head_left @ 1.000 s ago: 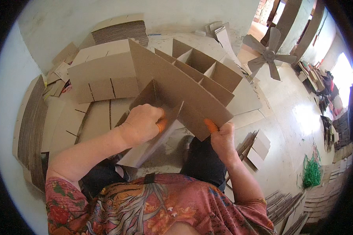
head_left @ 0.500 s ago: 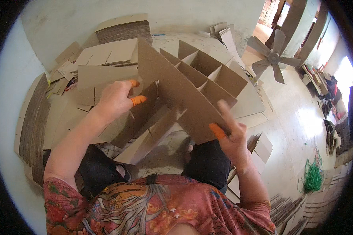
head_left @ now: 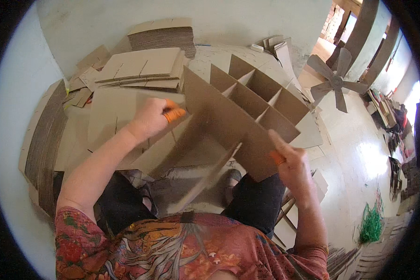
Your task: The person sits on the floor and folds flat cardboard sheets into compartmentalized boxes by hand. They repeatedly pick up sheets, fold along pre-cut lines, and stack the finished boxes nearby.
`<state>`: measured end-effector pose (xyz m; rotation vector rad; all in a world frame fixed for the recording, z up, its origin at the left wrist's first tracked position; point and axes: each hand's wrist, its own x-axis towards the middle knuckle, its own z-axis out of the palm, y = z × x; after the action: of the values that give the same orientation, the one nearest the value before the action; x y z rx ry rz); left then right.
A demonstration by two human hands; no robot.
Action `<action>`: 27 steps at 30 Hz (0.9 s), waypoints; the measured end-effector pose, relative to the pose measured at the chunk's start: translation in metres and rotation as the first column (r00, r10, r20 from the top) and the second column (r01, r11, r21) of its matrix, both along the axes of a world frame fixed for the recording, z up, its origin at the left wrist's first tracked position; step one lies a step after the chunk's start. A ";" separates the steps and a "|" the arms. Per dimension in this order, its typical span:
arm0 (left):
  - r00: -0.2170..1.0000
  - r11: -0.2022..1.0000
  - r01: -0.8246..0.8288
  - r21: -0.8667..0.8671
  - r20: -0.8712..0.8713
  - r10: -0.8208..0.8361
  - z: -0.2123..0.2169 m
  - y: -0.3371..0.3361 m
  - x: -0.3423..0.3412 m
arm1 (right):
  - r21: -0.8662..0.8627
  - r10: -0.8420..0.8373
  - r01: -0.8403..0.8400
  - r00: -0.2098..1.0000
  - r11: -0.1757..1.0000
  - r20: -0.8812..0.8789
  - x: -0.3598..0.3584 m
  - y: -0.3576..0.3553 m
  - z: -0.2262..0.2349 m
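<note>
Holding divider grid (head_left: 247, 112) diag., up-right.

Divider grid (head_left: 247, 107): matt brown corrugated cardboard.
Flat stacks (head_left: 144, 70) behind grid: same cardboard, rough cut edges.
Floor (head_left: 359, 140) right of grid: glossy, smooth.
Finger caps (head_left: 174, 113): orange rubber.
</note>
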<state>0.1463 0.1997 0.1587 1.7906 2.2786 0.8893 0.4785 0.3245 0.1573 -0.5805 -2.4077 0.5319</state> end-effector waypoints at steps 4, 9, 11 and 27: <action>0.839 0.958 -0.248 0.146 -0.461 0.288 -0.009 -0.009 -0.057 | 0.047 0.008 -0.010 0.999 0.999 0.040 -0.008 0.021 -0.014; 0.827 0.847 -0.446 -0.289 -0.495 0.267 -0.043 -0.024 -0.105 | 0.009 -0.041 0.040 0.996 0.999 0.079 -0.021 0.024 -0.027; 0.882 0.765 -0.445 -0.466 -0.377 0.284 -0.059 -0.037 -0.113 | 0.008 -0.060 0.059 0.997 0.998 0.040 -0.021 0.030 -0.031; 0.844 0.552 -0.533 -0.641 -0.355 0.403 -0.100 -0.132 -0.120 | 0.038 -0.176 0.175 0.984 0.984 0.015 -0.030 0.056 -0.048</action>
<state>0.0260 0.0678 0.0587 0.9245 2.7032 -0.2057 0.4485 0.3801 0.1096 -0.7756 -2.3492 0.4078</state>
